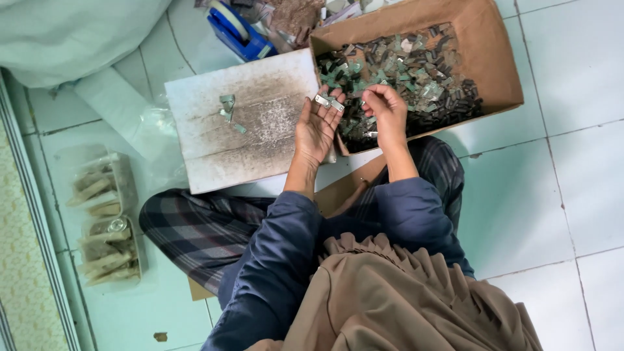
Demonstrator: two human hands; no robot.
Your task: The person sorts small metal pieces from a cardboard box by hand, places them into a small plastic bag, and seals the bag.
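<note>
Now both hands, left (316, 127) and right (388, 112), meet over the cardboard box's (500, 58) near edge.

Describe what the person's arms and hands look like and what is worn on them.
Both arms wear long dark blue sleeves that end just above the wrists. The left hand and right hand are bare: no gloves, and no rings, watch or bracelet that can be made out.

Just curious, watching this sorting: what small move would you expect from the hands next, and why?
Probably the left hand sets its small metal pieces on the white board, beside the little pile already lying there. That hand lies palm up with pieces on its fingertips, while the right hand hovers over the cardboard box of similar parts.
</note>
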